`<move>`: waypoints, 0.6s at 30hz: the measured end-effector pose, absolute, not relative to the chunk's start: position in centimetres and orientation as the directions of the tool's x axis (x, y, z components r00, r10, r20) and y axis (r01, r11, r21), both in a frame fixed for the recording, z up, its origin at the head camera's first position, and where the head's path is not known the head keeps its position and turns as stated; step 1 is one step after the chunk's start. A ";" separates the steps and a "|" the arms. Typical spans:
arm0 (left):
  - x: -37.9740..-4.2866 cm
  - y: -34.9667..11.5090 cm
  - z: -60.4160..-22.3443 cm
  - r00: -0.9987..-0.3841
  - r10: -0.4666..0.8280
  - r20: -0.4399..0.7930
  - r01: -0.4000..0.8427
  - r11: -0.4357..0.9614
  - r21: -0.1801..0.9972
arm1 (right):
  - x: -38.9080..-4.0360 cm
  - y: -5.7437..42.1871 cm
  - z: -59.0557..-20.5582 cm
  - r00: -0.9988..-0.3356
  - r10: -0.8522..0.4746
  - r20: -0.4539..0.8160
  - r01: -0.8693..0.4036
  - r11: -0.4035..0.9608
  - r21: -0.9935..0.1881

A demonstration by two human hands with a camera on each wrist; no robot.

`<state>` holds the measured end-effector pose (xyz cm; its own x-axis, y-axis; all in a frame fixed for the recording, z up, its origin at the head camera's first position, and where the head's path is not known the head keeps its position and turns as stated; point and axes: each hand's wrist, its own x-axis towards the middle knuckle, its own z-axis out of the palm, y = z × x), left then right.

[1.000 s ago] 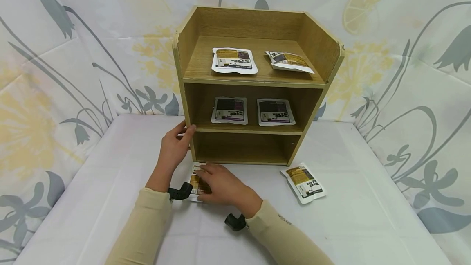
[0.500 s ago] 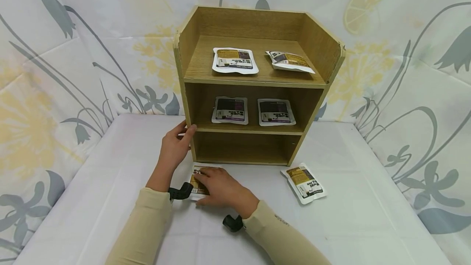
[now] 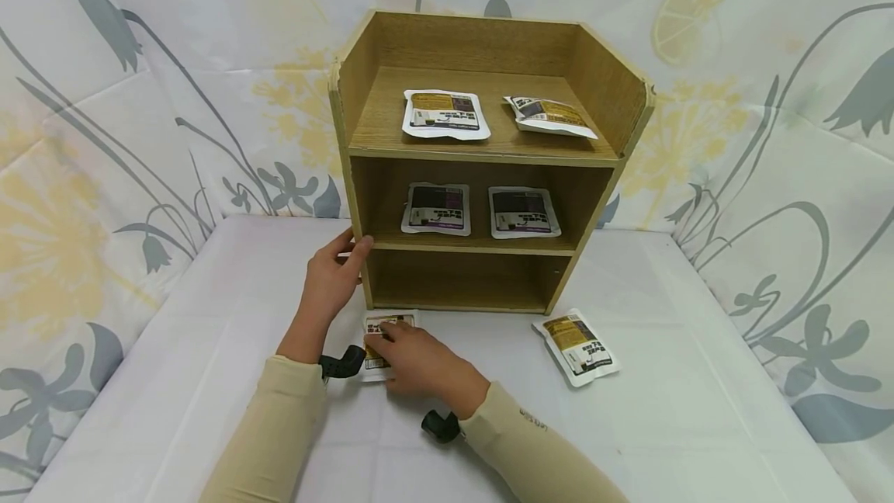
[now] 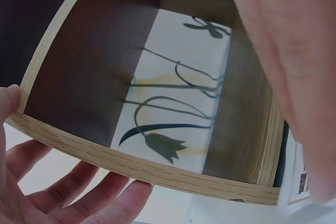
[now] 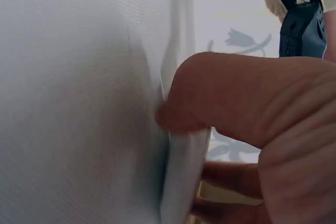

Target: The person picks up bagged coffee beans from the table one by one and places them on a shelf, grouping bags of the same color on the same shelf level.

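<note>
Left hand (image 3: 331,278) clamped on the shelf (image 3: 482,156): thumb on the front edge of its left side panel, about level with the lower board, fingers round the outer face. Left wrist view agrees, fingers curled at the wood edge.

Right hand (image 3: 422,359) down on a packet (image 3: 375,362), fingers bent over the printed face. Right wrist view puts the thumb at the packet's edge, close to the cloth. Can't tell if thumb and fingers are actually pinching it.

Packet is flat on the white table (image 3: 691,410), just in front of the shelf's front left corner, brown and white print up, partly covered by the hand. Left forearm runs past its left side.

Loose packet (image 3: 576,348) lies angled on the table near the shelf's front right corner, well apart from both hands.

Shelf load: top-left packet (image 3: 445,115) face up, top-right packet (image 3: 549,116) askew, both near the front edge. Middle level has mid-left packet (image 3: 436,209) and mid-right packet (image 3: 524,213) side by side with a gap, darker faces up.

Beige sleeves (image 3: 268,429), black mount (image 3: 342,364) at the left wrist. Floral cloth (image 3: 140,177) behind.
</note>
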<state>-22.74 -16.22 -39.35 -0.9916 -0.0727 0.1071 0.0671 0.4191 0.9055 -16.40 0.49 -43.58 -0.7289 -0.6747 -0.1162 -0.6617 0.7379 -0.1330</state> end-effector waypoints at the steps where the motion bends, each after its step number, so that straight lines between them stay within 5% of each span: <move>1: -22.7 -16.2 -39.3 -0.992 -0.072 0.107 0.068 0.418 0.906 | -16.3 0.5 -43.6 -0.724 -0.681 -0.114 -0.670 0.732 -0.123; 18: -22.7 -16.1 -39.2 -0.992 -0.072 0.099 0.060 0.421 0.905 | -15.8 1.9 -43.2 -0.707 -0.706 -0.024 -0.703 0.707 -0.075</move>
